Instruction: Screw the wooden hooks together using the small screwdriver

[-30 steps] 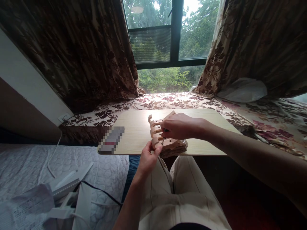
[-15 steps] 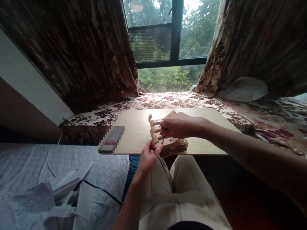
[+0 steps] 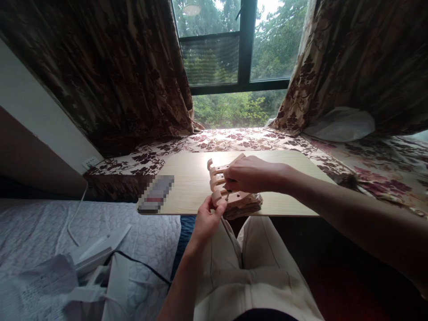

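Several pale wooden strips with curled, hook-like ends lie side by side on the small table, with dark holes or screw heads along them. My left hand is closed on the curled end of the nearest wooden hook, thumb and fingers pinching it. Above that strip, my right hand is closed around a screwdriver. Its thin metal shaft points down at the nearest strip; the handle is mostly hidden in my fingers. Beneath the strips sits a brown, layered bundle that looks partly wrapped in clear plastic.
The light wood table stands over my legs. A blurred-out flat object lies at its left end. To the left, a bed holds a white box, papers and a dark cord. Behind is a cloth-covered window ledge.
Both hands hold nearly the same place. The screwdriver and my right fingers have shifted only very slightly; the wooden strips look unmoved.
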The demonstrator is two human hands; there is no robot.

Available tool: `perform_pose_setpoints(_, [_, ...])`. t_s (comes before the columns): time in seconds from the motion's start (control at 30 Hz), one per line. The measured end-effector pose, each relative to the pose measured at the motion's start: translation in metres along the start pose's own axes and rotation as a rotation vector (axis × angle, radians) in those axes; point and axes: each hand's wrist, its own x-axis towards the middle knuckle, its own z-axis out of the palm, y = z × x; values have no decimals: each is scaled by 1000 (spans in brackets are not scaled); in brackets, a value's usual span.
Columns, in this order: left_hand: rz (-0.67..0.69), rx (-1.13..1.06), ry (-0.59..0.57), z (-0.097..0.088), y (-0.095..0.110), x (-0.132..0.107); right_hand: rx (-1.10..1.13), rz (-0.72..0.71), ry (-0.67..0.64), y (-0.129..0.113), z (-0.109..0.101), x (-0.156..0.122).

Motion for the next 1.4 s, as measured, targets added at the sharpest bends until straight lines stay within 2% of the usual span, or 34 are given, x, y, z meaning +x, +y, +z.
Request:
perform_pose_setpoints(0.37, [-1, 7, 15, 1, 0, 2, 36, -15, -15, 0, -5, -5])
perform_pose_setpoints(0.6, [4, 5, 6, 0, 0, 0, 23, 21, 1, 0, 1, 0])
perform_pose_setpoints(0.73, [3, 5, 3, 0, 0, 0, 90, -17, 34, 2, 0, -4])
perform_pose_setpoints(1.07, [0, -3, 10, 0, 0, 1, 57, 24, -9, 0, -1, -1])
perform_pose_setpoints(1.27, [0, -10, 7, 1, 2, 0, 114, -21, 17, 0, -2, -6])
perform_pose_setpoints(1.4, [-6, -15, 16, 1, 1, 0, 83, -12, -24, 0, -2, -3])
